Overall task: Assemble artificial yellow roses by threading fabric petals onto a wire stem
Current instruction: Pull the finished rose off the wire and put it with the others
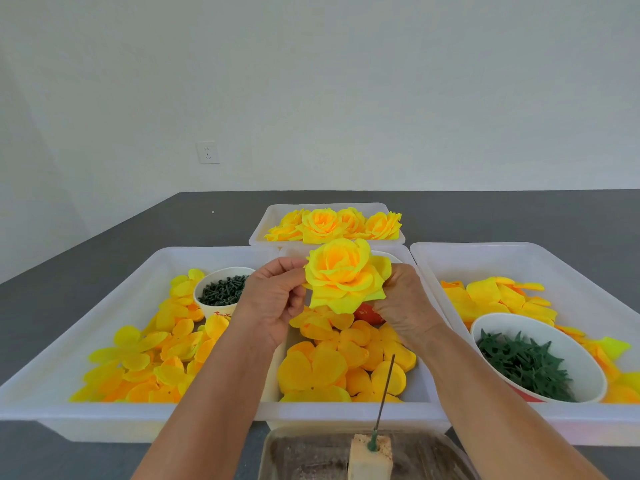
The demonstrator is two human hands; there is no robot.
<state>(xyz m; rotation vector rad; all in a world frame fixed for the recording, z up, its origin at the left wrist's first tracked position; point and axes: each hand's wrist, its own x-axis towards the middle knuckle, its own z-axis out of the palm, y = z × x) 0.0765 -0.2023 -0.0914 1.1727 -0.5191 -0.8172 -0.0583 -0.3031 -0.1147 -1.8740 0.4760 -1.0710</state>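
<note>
Wire stem (385, 393) upright; L hand (273, 301), R hand (403, 306) prob. pinch rose (344, 275).

matt fabric rose (344, 277), glossy white plastic trays (104, 417), matt grey table (69, 271)

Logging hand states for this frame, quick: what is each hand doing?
Left hand: fingers pinch the yellow rose at its left edge.
Right hand: holds the rose from its right side and underneath.

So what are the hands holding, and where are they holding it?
Both hands hold one yellow rose up over the trays. The left hand pinches its outer petals at the left edge; the right hand has its grip behind and under the right side.
</note>
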